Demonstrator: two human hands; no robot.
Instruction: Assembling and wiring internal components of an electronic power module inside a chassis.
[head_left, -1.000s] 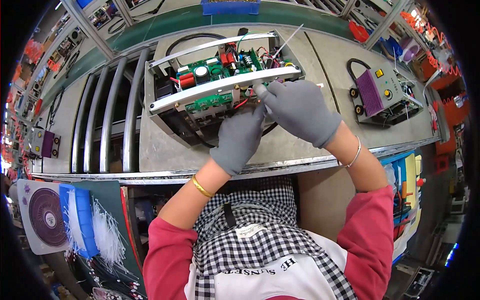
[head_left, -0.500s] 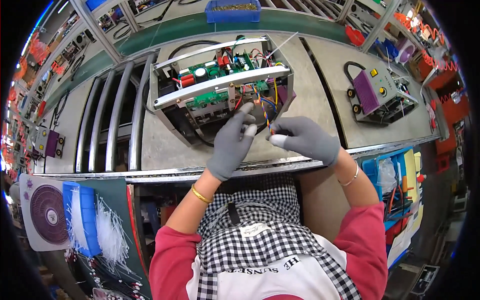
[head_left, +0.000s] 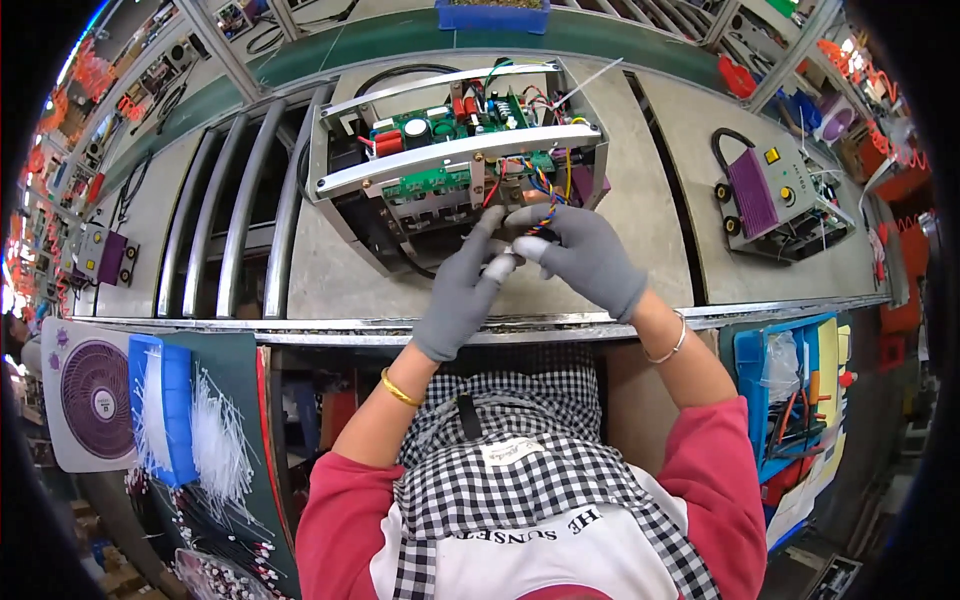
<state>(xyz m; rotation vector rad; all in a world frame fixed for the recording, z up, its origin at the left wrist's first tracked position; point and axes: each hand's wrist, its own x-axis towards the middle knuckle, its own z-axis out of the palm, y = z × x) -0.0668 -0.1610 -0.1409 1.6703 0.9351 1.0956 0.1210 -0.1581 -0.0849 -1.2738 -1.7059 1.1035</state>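
An open-framed electrical unit [head_left: 470, 160] with green circuit boards and silver rails stands on the bench before me. From its right front side hangs a twisted bundle of colored wires [head_left: 548, 208]. Gloved in grey with pale fingertips, my right hand [head_left: 585, 258] pinches the lower part of the bundle. My left hand [head_left: 465, 290], gloved alike, meets the right fingertips just in front of the unit. Its thumb and fingers close there, hiding the wire ends and whatever they pinch. Red wires [head_left: 494, 188] run down inside the unit above my left fingertips.
A second unit with a purple side [head_left: 755, 190] stands on the right bench section, another [head_left: 100, 257] at far left. Metal rollers [head_left: 230, 210] lie left of the work surface. White cable ties [head_left: 220, 445] and a blue tray [head_left: 165, 410] sit lower left; a blue tool bin [head_left: 775, 400] is lower right.
My right hand has moved left with the wire bundle, bringing its fingertips to those of my left hand. The view has shifted slightly.
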